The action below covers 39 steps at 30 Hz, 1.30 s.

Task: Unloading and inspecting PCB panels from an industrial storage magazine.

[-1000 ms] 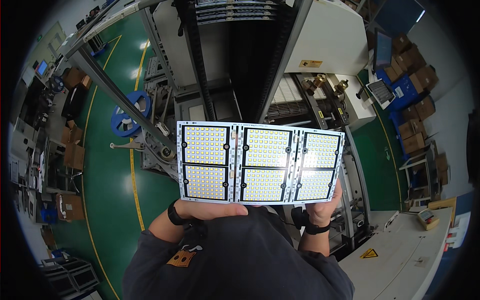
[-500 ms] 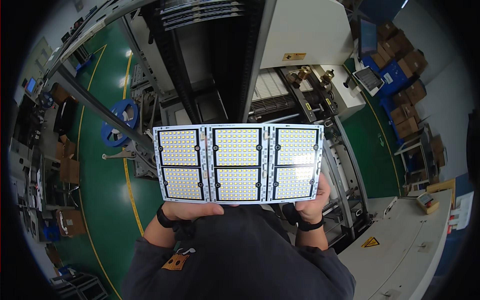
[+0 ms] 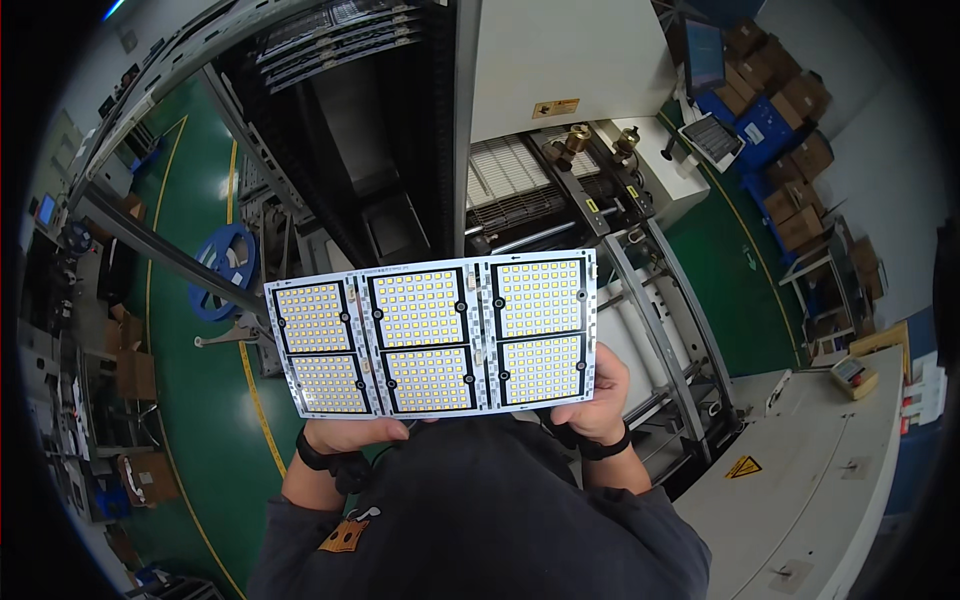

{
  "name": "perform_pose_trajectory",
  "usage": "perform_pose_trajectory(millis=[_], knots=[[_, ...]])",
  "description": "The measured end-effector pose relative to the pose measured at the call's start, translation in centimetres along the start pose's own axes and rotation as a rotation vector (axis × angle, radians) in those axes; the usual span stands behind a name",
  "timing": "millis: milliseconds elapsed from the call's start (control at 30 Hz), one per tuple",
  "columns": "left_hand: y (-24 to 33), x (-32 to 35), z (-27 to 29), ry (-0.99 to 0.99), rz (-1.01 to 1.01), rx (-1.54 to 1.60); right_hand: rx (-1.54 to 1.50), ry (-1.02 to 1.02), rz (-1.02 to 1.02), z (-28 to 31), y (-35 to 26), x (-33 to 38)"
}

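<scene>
A wide white LED circuit board [image 3: 480,372] is held up in front of my chest, its face toward me. Black-outlined blocks carry rows of small yellowish LEDs, and mounting holes sit along their edges. My left hand [image 3: 352,432] grips the lower left edge, thumb along the front and fingers hidden behind. At the lower right corner my right hand [image 3: 601,396] closes on the board, with its thumb under the bottom edge and its fingers at the side. The board tilts, its right end higher than its left.
A dark rack [image 3: 355,110] with similar boards in its top slots stands ahead. Right of it is a machine with a mesh conveyor [image 3: 510,175] and metal rails. A blue reel [image 3: 222,268] hangs at left. Cartons [image 3: 790,205] line the right side; a pale cabinet [image 3: 800,450] stands near right.
The board, held in both hands, has shifted left and tilted, its left end lower. The rack and machine also sit further left in view.
</scene>
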<state>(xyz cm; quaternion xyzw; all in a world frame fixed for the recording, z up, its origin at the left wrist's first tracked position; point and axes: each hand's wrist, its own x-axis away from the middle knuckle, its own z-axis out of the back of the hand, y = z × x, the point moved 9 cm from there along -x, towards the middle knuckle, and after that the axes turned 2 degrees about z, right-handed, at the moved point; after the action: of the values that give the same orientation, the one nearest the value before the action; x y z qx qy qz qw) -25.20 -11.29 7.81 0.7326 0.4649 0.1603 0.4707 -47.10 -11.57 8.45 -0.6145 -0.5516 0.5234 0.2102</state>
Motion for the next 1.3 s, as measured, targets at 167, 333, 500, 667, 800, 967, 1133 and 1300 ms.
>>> perform_pose_trajectory(millis=[167,333,500,667,800,967,1133,1300], knots=[[0.1,-0.1,0.0,-0.057,-0.010,-0.028,0.052,0.034,-0.067,0.1,0.5,0.1],[0.0,0.4,0.8,-0.048,-0.027,-0.083,0.048,-0.088,-0.037,-0.2,0.8,-0.1],[0.4,0.3,1.0,-0.022,-0.043,-0.055,-0.120,-0.179,-0.051,-0.2,1.1,-0.4],[-0.2,0.6,1.8,0.012,-0.013,-0.052,-0.258,-0.021,-0.274,2.2,2.0,-1.8],[-1.5,1.1,3.0,0.036,0.022,-0.092,-0.267,-0.079,-0.337,2.5,2.7,-2.1],[-1.5,0.2,2.2,0.005,0.038,-0.055,0.015,-0.110,-0.255,2.7,1.9,-2.8],[-2.6,1.1,4.0,0.088,0.072,-0.190,0.707,-0.223,-0.013,1.5,-3.2,-4.2],[-3.6,0.8,3.0,0.066,0.154,-0.177,1.374,-0.581,-0.009,-2.4,-3.0,-4.2]])
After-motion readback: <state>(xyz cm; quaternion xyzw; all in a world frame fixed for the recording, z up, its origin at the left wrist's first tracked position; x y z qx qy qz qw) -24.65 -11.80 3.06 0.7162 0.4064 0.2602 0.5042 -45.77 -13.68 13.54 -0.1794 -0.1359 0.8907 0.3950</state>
